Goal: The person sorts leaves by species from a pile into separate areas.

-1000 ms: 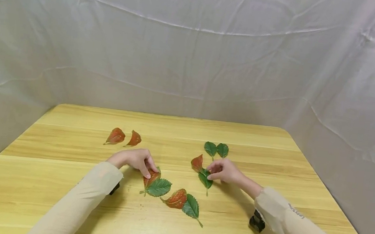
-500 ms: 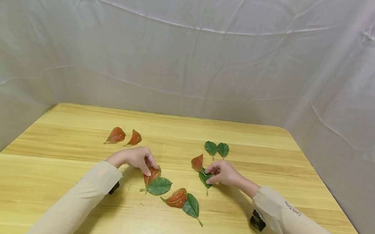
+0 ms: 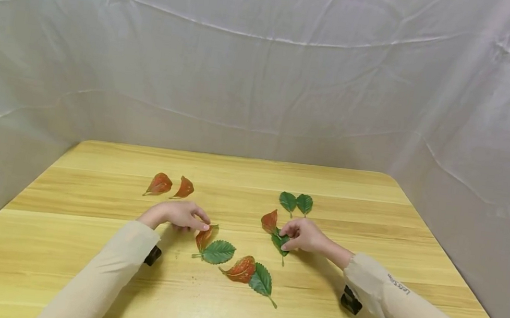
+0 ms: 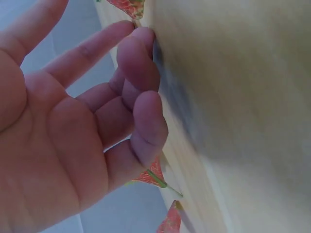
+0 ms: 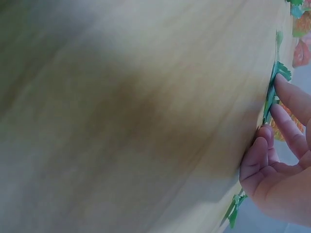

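Note:
My left hand point(image 3: 182, 215) hovers at the upper left edge of a red leaf point(image 3: 206, 236), thumb and index finger apart and the other fingers loosely curled. That leaf lies with its stem against a green leaf point(image 3: 218, 252). With thumb and index finger, my right hand point(image 3: 306, 235) pinches another green leaf point(image 5: 272, 87), whose tip meets a red leaf point(image 3: 269, 220). Between the hands, nearer me, a curled red leaf point(image 3: 241, 269) touches a green leaf point(image 3: 261, 279). The right hand partly covers the leaf it holds.
Two red leaves point(image 3: 160, 184) lie apart at the back left of the wooden table point(image 3: 80, 286). Two green leaves point(image 3: 287, 201) sit side by side beyond the right hand. White sheeting point(image 3: 263, 86) hangs around the table's back and sides.
My left hand has let go of the red leaf and shifted slightly to the left, leaving more of the leaf visible. The right hand stays on its green leaf.

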The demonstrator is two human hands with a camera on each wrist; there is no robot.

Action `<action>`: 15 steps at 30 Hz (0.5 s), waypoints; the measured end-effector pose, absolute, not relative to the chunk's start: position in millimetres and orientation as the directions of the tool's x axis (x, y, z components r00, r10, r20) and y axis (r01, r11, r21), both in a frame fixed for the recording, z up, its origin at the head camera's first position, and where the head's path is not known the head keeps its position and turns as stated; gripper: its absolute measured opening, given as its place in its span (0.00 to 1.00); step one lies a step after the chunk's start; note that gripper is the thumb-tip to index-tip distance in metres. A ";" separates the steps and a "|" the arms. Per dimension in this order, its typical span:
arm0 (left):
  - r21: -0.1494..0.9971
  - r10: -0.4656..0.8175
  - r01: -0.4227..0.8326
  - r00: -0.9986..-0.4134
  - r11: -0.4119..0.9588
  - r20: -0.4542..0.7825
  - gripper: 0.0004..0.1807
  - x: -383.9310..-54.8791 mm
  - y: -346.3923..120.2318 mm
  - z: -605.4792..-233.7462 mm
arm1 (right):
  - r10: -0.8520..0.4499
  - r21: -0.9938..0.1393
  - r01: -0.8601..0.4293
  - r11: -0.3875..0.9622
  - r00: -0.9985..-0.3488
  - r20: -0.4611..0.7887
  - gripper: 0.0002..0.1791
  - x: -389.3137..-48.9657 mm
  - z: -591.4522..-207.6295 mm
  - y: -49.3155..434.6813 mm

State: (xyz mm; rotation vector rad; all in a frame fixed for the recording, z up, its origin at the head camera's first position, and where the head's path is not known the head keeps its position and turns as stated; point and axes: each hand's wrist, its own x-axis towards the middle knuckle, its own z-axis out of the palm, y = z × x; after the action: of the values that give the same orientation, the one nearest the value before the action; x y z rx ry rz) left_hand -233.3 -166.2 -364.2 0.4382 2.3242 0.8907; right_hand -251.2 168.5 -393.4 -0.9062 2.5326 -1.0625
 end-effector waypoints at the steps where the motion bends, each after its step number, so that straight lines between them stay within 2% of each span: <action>1: 0.692 0.483 0.067 -0.764 0.719 -0.427 0.23 -232.4 -166.1 -364.3 | -0.630 -0.709 -0.449 0.544 -0.777 0.009 0.13 -251.1 -393.2 168.8; 6: 0.689 0.444 0.018 -0.777 0.725 -0.446 0.26 -229.9 -165.5 -366.1 | -0.630 -0.704 -0.453 0.547 -0.776 0.011 0.14 -251.7 -394.4 168.4; 15: 0.649 0.415 0.025 -0.787 0.760 -0.457 0.29 -226.7 -156.1 -363.8 | -0.625 -0.692 -0.459 0.557 -0.781 0.014 0.13 -250.8 -394.4 167.9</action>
State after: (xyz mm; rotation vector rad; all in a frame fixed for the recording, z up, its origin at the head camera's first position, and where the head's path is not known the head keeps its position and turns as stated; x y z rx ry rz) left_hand -226.7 -156.1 -363.8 0.3284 2.3554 0.8569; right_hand -250.8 167.9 -394.4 -0.9062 2.5597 -1.0370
